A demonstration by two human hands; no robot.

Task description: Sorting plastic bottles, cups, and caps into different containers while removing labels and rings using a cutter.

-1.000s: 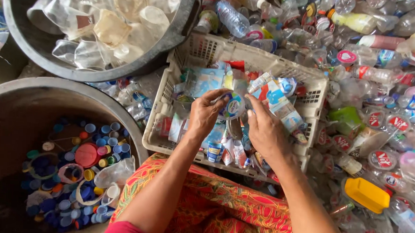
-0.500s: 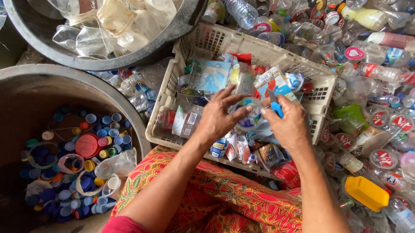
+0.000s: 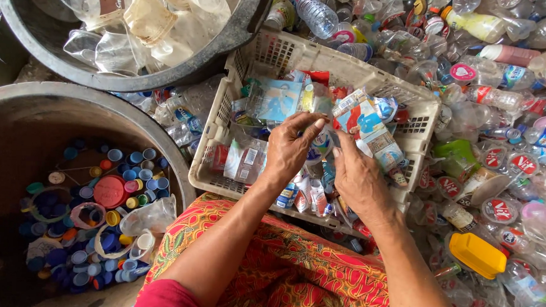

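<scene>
My left hand [image 3: 290,153] and my right hand [image 3: 358,179] meet over a cream plastic basket [image 3: 223,183] filled with torn bottle labels and wrappers. Both pinch the same small piece of plastic label [image 3: 329,137] between fingertips, left thumb and fingers from the left, right fingers from the right. What exactly the piece is stays partly hidden by the fingers. A light blue wrapper [image 3: 281,100] and a red, white and blue label [image 3: 364,117] lie in the basket just beyond the hands. My forearms reach out over a red patterned cloth [image 3: 293,275] on my lap.
A dark tub [image 3: 20,111] at left holds several coloured bottle caps [image 3: 111,191] and a clear cup. A second dark tub [image 3: 185,72] at top left holds crushed clear plastic. A heap of clear bottles [image 3: 497,155] fills the right side, with a yellow block [image 3: 476,254] in it.
Both hands have lifted out of the basket's contents and drawn together, fingertips now pinching one small label piece between them.
</scene>
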